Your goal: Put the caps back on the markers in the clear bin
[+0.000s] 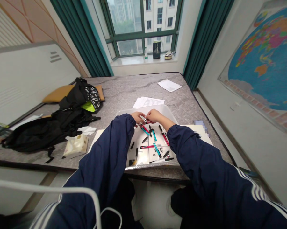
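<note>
Both hands meet over the far part of a clear plastic bin [170, 115]. My left hand [138, 117] and my right hand [154, 115] are closed, fingertips nearly touching around a small piece that looks partly white; its exact shape is too small to tell. Beneath and nearer to me, the bin holds several loose pens and pen parts: a red pen [147, 147], a teal pen [157, 150], a black cap [145, 139] and small bits. A white pen with a black end [161, 160] lies along the near side.
A tissue box [75, 145] and a black backpack [43, 127] lie at the left, by a cap [92, 97]. Papers [149, 101] sit behind the bin, another sheet [169, 85] farther back. A white cable [81, 190] crosses the lower left.
</note>
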Demonstrator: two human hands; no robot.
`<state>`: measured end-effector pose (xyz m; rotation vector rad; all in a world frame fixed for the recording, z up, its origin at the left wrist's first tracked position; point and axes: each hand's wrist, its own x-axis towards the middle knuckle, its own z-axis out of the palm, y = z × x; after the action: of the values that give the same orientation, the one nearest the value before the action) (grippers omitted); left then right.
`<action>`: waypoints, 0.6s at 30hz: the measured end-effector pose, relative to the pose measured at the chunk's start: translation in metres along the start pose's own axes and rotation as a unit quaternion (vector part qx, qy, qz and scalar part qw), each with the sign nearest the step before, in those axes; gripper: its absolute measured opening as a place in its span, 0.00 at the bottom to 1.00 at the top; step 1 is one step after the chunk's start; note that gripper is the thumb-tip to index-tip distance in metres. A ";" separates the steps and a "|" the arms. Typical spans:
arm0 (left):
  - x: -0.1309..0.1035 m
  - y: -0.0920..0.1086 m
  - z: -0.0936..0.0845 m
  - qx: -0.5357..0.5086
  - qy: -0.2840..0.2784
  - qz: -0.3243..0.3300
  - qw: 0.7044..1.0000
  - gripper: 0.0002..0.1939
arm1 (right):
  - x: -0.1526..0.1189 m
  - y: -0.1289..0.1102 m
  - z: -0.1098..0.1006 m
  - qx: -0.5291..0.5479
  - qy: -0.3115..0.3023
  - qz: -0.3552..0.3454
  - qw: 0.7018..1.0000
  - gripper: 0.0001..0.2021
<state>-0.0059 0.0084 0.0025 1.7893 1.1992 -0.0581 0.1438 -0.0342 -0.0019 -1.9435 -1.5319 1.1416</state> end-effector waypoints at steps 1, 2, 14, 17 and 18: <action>-0.001 0.001 -0.001 0.006 0.013 0.013 1.000 0.27 | 0.000 0.000 0.000 0.004 -0.003 0.015 1.000 0.09; -0.003 0.002 -0.002 0.014 0.029 0.028 0.999 0.24 | 0.000 -0.001 0.001 0.010 -0.010 0.029 0.999 0.10; 0.001 0.000 -0.009 0.035 0.116 0.127 0.985 0.12 | 0.010 0.001 0.010 0.105 -0.082 0.090 0.987 0.14; 0.003 -0.003 -0.009 0.036 0.127 0.139 0.981 0.17 | 0.012 0.003 0.011 0.086 -0.078 0.084 0.990 0.15; 0.003 -0.003 -0.009 0.035 0.128 0.143 0.981 0.18 | 0.012 0.004 0.010 0.068 -0.075 0.079 0.992 0.15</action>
<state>-0.0105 0.0173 0.0034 2.0607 1.1131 0.3089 0.1384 -0.0262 -0.0144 -1.9532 -1.3517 1.4503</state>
